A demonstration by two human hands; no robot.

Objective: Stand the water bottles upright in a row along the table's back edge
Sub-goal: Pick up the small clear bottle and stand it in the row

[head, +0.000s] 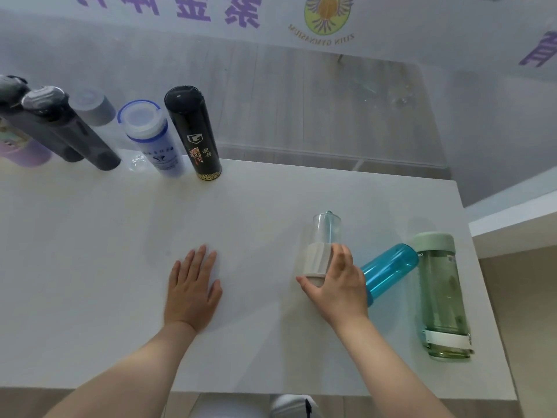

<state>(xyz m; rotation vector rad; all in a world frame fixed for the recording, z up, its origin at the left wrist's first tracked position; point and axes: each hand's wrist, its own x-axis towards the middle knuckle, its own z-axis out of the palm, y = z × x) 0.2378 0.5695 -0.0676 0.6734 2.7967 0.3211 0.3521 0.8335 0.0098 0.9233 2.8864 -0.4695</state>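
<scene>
At lower right of the frame, the right hand (334,282) grips a clear bottle (322,245) lying on the table (120,267), ready to stand it beside the upright row at upper left, while the left hand (193,288) rests flat, fingers straight.

- A white wall (422,25) with purple characters (217,10) stood far beyond the fingers of the left hand (193,291).
- A round yellow-and-purple emblem (328,15) sat on it, well ahead of the fingers of the right hand (334,285).
- Wood-plank floor (301,101) lay between fingers and wall.
- A white ledge (512,224) ran right of the right fingers.
</scene>
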